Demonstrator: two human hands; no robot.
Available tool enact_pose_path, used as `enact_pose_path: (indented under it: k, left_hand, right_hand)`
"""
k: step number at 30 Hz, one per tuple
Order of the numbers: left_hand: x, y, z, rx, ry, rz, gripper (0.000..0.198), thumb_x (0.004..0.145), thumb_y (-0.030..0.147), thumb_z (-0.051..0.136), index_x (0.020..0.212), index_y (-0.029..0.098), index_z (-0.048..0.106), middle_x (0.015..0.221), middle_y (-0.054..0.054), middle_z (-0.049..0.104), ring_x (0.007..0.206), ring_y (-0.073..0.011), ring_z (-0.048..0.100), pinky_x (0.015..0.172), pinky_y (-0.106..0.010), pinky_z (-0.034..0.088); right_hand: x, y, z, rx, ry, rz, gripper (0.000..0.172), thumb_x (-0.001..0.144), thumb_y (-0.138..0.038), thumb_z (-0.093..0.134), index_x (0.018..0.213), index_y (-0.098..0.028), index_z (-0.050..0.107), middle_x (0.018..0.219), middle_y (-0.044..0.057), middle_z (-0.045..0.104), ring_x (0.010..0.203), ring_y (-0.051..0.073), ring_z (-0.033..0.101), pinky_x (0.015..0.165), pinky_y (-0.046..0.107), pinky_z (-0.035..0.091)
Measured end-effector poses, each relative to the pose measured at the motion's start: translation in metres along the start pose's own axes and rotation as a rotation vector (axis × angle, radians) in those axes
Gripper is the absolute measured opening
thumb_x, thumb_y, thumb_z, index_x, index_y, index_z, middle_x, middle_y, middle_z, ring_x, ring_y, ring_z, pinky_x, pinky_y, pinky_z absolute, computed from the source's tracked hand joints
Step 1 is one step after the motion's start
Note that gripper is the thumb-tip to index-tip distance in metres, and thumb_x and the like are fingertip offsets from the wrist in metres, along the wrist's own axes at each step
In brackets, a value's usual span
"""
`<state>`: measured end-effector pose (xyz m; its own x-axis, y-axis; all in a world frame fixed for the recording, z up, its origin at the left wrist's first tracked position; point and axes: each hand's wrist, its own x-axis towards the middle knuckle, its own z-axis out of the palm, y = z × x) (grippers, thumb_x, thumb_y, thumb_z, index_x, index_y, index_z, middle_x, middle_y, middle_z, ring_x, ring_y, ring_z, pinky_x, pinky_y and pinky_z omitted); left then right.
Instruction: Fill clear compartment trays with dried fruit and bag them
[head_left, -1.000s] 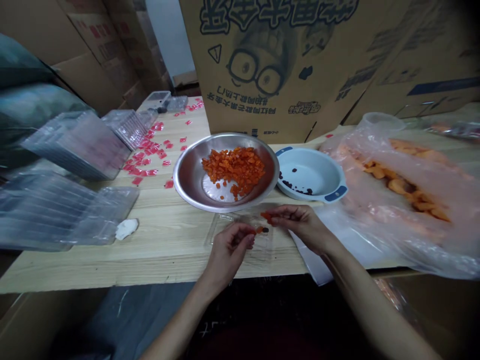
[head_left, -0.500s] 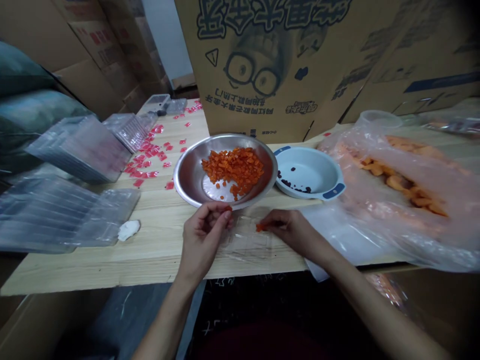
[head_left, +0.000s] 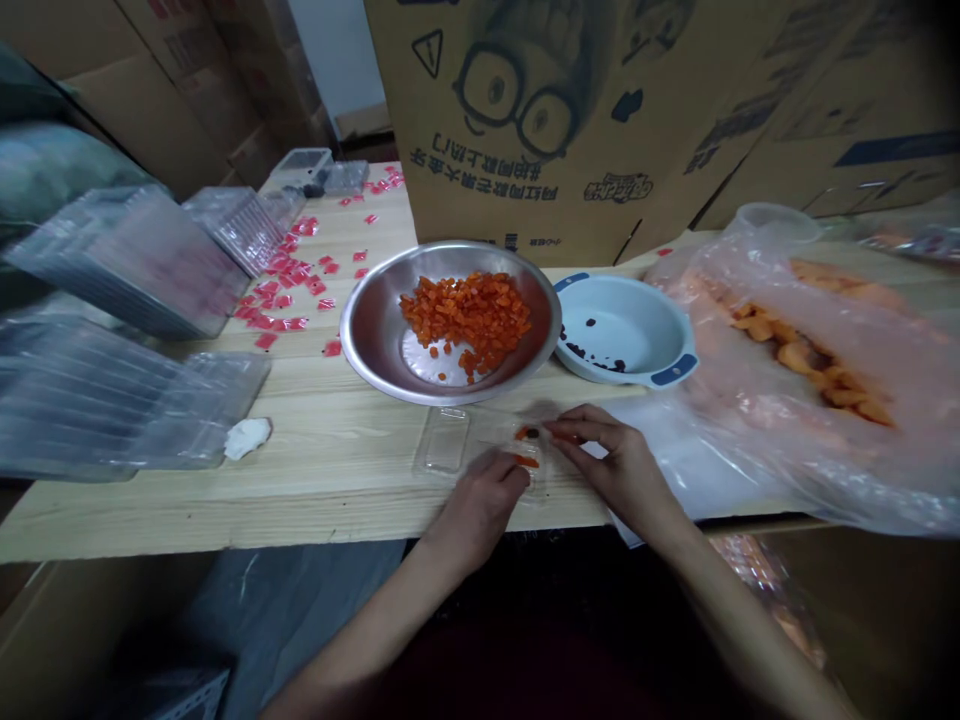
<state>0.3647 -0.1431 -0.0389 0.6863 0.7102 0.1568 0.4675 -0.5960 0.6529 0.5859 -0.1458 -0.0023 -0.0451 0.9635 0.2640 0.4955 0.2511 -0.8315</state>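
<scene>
A clear plastic box lies open on the table in front of the steel bowl. Small orange pieces and a dark piece are in its right part. My left hand reaches over the box, fingers closed and pointing down at the orange pieces; whether one is between the fingertips is hidden. On the right, my right hand holds thumb and fingers pinched by the box's right edge, and what they grip is too small to tell. Orange diced pieces heap up in the steel bowl.
A pale blue basin with dark bits stands right of the bowl. Farther right lies a plastic bag of orange slices. Stacked clear boxes, red packets and a white lump lie left. A large carton rises behind.
My left hand has moved from the bowl's front rim down and right over the box. My right hand has shifted slightly right. The box's left part is now uncovered. The view has shifted slightly.
</scene>
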Motion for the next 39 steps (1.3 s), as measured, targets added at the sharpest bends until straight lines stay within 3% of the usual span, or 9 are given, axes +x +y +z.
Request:
enact_pose_path:
  k: [4, 8, 11, 15, 18, 23, 28, 34, 39]
  left_hand:
    - [0.001, -0.001, 0.008, 0.102, -0.015, 0.125, 0.015, 0.105, 0.015, 0.052, 0.108, 0.016, 0.067, 0.117, -0.011, 0.070, 0.113, -0.0266, 0.063, 0.096, -0.043, 0.057]
    - [-0.008, 0.009, -0.005, 0.008, 0.143, 0.117, 0.023, 0.106, 0.018, 0.051, 0.123, 0.019, 0.066, 0.123, -0.012, 0.072, 0.116, -0.0259, 0.066, 0.100, -0.045, 0.057]
    - [-0.021, 0.002, -0.032, 0.017, 0.289, 0.052, 0.025, 0.105, 0.018, 0.051, 0.124, 0.020, 0.067, 0.114, -0.013, 0.076, 0.107, -0.0252, 0.070, 0.095, -0.045, 0.059]
    - [-0.056, -0.048, -0.100, 0.176, 0.580, -0.219, 0.022, 0.103, 0.018, 0.053, 0.116, 0.019, 0.070, 0.108, -0.011, 0.077, 0.101, -0.0236, 0.072, 0.090, -0.041, 0.058]
    - [-0.092, -0.092, -0.161, 0.349, 0.780, -0.512, 0.019, 0.100, 0.022, 0.056, 0.104, 0.017, 0.074, 0.100, -0.010, 0.077, 0.089, -0.0216, 0.072, 0.084, -0.036, 0.055]
    - [-0.116, -0.119, -0.213, 0.323, 0.882, -0.732, 0.020, 0.093, 0.037, 0.067, 0.089, 0.018, 0.074, 0.075, 0.000, 0.071, 0.065, -0.0151, 0.061, 0.066, -0.027, 0.046]
    - [-0.085, -0.107, -0.179, 0.238, 0.765, -0.630, 0.026, 0.094, 0.042, 0.067, 0.081, 0.019, 0.070, 0.067, 0.003, 0.064, 0.059, -0.0124, 0.055, 0.063, -0.026, 0.042]
    - [-0.060, -0.074, -0.115, 0.115, 0.646, -0.477, 0.023, 0.099, 0.039, 0.062, 0.088, 0.020, 0.070, 0.076, 0.000, 0.069, 0.069, -0.0156, 0.061, 0.070, -0.027, 0.047]
    - [-0.037, -0.117, -0.140, 0.300, 0.660, -0.504, 0.023, 0.101, 0.032, 0.052, 0.097, 0.018, 0.070, 0.091, -0.008, 0.075, 0.082, -0.0217, 0.068, 0.080, -0.033, 0.053]
  right_hand:
    - [0.028, -0.026, -0.004, -0.045, 0.039, -0.075, 0.022, 0.098, -0.024, 0.064, 0.113, -0.024, 0.081, 0.100, 0.007, 0.072, 0.094, 0.022, 0.069, 0.079, 0.035, 0.055]
    - [0.089, -0.035, 0.015, -0.065, -0.001, -0.197, 0.027, 0.098, -0.027, 0.062, 0.119, -0.022, 0.079, 0.105, 0.008, 0.077, 0.092, 0.022, 0.071, 0.081, 0.036, 0.057]
    - [0.147, -0.022, 0.038, -0.129, -0.008, -0.280, 0.028, 0.098, -0.030, 0.062, 0.118, -0.022, 0.080, 0.110, 0.008, 0.080, 0.097, 0.026, 0.073, 0.090, 0.042, 0.058]
    - [0.188, -0.016, 0.054, -0.186, -0.024, -0.390, 0.026, 0.097, -0.037, 0.064, 0.111, -0.023, 0.080, 0.116, 0.011, 0.078, 0.113, 0.035, 0.070, 0.108, 0.057, 0.051]
    - [0.153, -0.031, 0.043, -0.176, -0.016, -0.433, 0.031, 0.103, -0.040, 0.056, 0.128, -0.034, 0.074, 0.129, 0.008, 0.073, 0.123, 0.036, 0.065, 0.113, 0.059, 0.048]
    - [0.009, -0.025, 0.063, -0.127, -0.094, -0.416, 0.040, 0.102, -0.031, 0.060, 0.141, -0.040, 0.064, 0.132, 0.006, 0.071, 0.123, 0.035, 0.067, 0.099, 0.055, 0.061]
    - [-0.088, 0.008, 0.097, -0.335, -0.143, -0.394, 0.068, 0.102, -0.006, 0.050, 0.164, -0.030, 0.038, 0.149, 0.010, 0.063, 0.142, 0.034, 0.056, 0.110, 0.062, 0.055]
    - [-0.096, 0.015, 0.075, -0.345, -0.227, -0.380, 0.078, 0.100, 0.003, 0.035, 0.169, -0.030, 0.022, 0.158, 0.008, 0.055, 0.151, 0.026, 0.045, 0.121, 0.060, 0.046]
    - [-0.099, 0.026, 0.063, -0.326, -0.215, -0.452, 0.076, 0.099, -0.002, 0.048, 0.167, -0.030, 0.028, 0.152, 0.008, 0.060, 0.144, 0.029, 0.054, 0.119, 0.062, 0.046]
